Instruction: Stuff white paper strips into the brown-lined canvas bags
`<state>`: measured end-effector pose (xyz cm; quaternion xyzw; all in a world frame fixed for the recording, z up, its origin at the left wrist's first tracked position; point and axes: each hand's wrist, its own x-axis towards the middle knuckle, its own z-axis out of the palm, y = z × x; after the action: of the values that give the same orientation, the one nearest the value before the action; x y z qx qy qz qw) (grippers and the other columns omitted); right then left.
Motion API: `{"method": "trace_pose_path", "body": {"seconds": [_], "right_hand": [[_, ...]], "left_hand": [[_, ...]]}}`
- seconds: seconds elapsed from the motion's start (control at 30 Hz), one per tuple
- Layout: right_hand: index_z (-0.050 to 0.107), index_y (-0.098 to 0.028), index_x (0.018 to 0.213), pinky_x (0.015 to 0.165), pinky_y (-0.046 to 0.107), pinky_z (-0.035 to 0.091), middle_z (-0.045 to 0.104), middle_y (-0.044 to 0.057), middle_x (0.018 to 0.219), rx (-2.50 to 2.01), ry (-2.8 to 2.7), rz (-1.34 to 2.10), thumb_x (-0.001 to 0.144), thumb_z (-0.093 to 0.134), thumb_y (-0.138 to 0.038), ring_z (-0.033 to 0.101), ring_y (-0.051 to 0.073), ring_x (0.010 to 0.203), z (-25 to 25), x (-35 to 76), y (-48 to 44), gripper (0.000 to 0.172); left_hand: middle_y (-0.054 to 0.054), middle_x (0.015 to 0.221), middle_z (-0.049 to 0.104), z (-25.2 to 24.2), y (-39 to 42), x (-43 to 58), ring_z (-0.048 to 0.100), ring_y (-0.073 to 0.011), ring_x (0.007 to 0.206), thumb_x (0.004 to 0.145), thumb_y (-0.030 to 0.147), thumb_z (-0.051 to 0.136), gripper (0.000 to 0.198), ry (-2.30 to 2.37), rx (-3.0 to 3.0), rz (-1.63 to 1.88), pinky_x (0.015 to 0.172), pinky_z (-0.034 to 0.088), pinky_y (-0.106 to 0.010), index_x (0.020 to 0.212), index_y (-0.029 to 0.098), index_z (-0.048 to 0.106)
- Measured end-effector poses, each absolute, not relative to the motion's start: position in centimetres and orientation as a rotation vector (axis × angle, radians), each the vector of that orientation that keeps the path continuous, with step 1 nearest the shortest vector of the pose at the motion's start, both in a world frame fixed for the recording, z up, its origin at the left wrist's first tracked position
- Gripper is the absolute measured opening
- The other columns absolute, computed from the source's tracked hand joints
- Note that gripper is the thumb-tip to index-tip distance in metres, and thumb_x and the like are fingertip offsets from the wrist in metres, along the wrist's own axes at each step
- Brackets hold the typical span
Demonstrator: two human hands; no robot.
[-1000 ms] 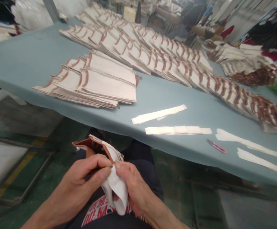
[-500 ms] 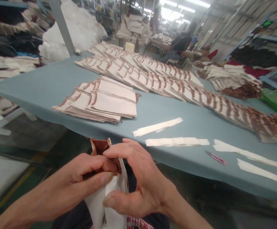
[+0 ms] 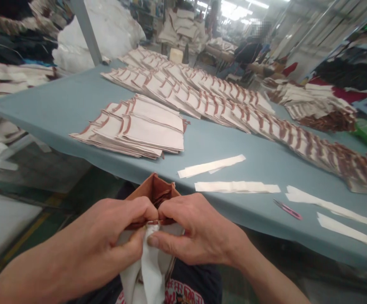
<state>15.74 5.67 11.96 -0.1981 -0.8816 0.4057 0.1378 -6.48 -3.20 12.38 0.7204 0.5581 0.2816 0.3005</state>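
A cream cloth bag with a reddish-brown lining is held upright over my lap, its mouth spread open toward the table. My left hand pinches the near rim between thumb and fingers. Close beside it, my right hand grips the same rim, its thumb against a white fabric strip that hangs down the bag's front. The fingertips inside the mouth are partly hidden.
On the blue-covered table lie a stack of cream pieces with brown edges, long overlapping rows of similar pieces, several white strips and pink thread snips. A person sits beyond the table.
My right hand has closed from a spread pose onto the rim beside my left. The bag's mouth has turned and opened wider, and the white strip now hangs at the front.
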Motion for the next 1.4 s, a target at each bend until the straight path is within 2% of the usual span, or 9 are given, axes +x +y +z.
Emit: {"method": "trace_pose_path", "body": {"seconds": [0.2, 0.3, 0.53, 0.7, 0.83, 0.93, 1.03, 1.2, 1.4], "right_hand": [[0.056, -0.023, 0.071, 0.064, 0.028, 0.033, 0.055, -0.006, 0.065, -0.652, -2.414, 1.304, 0.094, 0.069, -0.025, 0.046, 0.013, 0.062, 12.1, 15.5, 5.7, 0.026], [0.056, -0.023, 0.07, 0.063, 0.027, 0.035, 0.055, -0.006, 0.064, -0.69, -2.351, 1.355, 0.092, 0.064, -0.024, 0.047, 0.012, 0.06, 11.8, 15.5, 5.5, 0.024], [0.056, -0.023, 0.07, 0.065, 0.029, 0.035, 0.061, -0.004, 0.065, -0.845, -2.311, 1.298, 0.092, 0.064, -0.023, 0.051, 0.014, 0.062, 10.6, 15.1, 4.9, 0.023], [0.053, -0.023, 0.069, 0.056, 0.023, 0.031, 0.046, -0.009, 0.061, -0.771, -2.1, 1.642, 0.089, 0.063, -0.022, 0.039, 0.01, 0.056, 10.5, 15.4, 5.1, 0.022], [0.056, -0.022, 0.069, 0.051, 0.019, 0.031, 0.048, -0.007, 0.064, -0.715, -1.903, 1.96, 0.081, 0.062, -0.022, 0.038, 0.009, 0.058, 10.8, 15.7, 5.3, 0.013], [0.058, -0.022, 0.07, 0.049, 0.018, 0.031, 0.05, -0.006, 0.064, -0.732, -1.72, 2.192, 0.08, 0.065, -0.032, 0.039, 0.01, 0.058, 10.8, 15.7, 5.2, 0.016], [0.056, -0.022, 0.068, 0.048, 0.018, 0.028, 0.044, -0.007, 0.06, -0.747, -1.591, 2.301, 0.079, 0.065, -0.035, 0.033, 0.009, 0.055, 10.2, 15.2, 4.9, 0.019], [0.052, -0.023, 0.065, 0.046, 0.018, 0.025, 0.042, -0.007, 0.059, -0.862, -1.686, 2.14, 0.073, 0.058, -0.029, 0.033, 0.008, 0.054, 9.9, 14.7, 4.5, 0.012], [0.051, -0.023, 0.065, 0.051, 0.022, 0.03, 0.049, -0.007, 0.058, -0.815, -2.056, 1.546, 0.073, 0.054, -0.021, 0.04, 0.009, 0.051, 11.5, 15.2, 3.9, 0.008]], "left_hand": [[0.01, 0.07, 0.075, 12.5, -2.9, -5.7, 0.07, -0.0083, 0.053, 0.093, 0.013, 0.053, 0.022, 1.425, 2.113, 0.838, 0.054, 0.046, -0.019, 0.09, 0.028, 0.07], [0.009, 0.067, 0.072, 12.3, -2.8, -5.6, 0.066, -0.0096, 0.049, 0.095, 0.014, 0.054, 0.02, 1.413, 2.148, 0.879, 0.05, 0.044, -0.021, 0.09, 0.028, 0.067], [0.01, 0.073, 0.072, 11.0, -2.9, -6.2, 0.069, -0.0106, 0.053, 0.098, 0.01, 0.05, 0.022, 1.418, 2.26, 0.837, 0.057, 0.047, -0.021, 0.1, 0.029, 0.062], [0.003, 0.074, 0.077, 10.1, -3.3, -6.7, 0.074, -0.017, 0.057, 0.097, 0.009, 0.052, 0.024, 1.342, 2.4, 0.827, 0.062, 0.056, -0.025, 0.104, 0.028, 0.065], [0.001, 0.078, 0.081, 9.7, -3.3, -7.0, 0.076, -0.0205, 0.062, 0.09, 0.004, 0.055, 0.039, 1.254, 2.471, 0.871, 0.066, 0.059, -0.031, 0.116, 0.032, 0.065], [0.0, 0.08, 0.079, 9.2, -3.2, -7.1, 0.072, -0.0208, 0.064, 0.09, 0.003, 0.054, 0.044, 1.123, 2.533, 0.837, 0.064, 0.056, -0.032, 0.125, 0.031, 0.056], [0.001, 0.077, 0.075, 8.6, -3.0, -6.9, 0.065, -0.0195, 0.061, 0.089, 0.001, 0.052, 0.046, 1.092, 2.562, 0.852, 0.062, 0.05, -0.031, 0.126, 0.029, 0.053], [0.004, 0.073, 0.069, 8.2, -2.9, -6.5, 0.062, -0.0165, 0.057, 0.091, -0.001, 0.05, 0.039, 1.165, 2.51, 0.964, 0.061, 0.044, -0.029, 0.116, 0.029, 0.054], [0.005, 0.09, 0.079, 10.4, -3.1, -7.6, 0.076, -0.016, 0.074, 0.102, 0.022, 0.053, 0.017, 1.279, 2.23, 0.843, 0.07, 0.051, -0.026, 0.112, 0.03, 0.065]]}}
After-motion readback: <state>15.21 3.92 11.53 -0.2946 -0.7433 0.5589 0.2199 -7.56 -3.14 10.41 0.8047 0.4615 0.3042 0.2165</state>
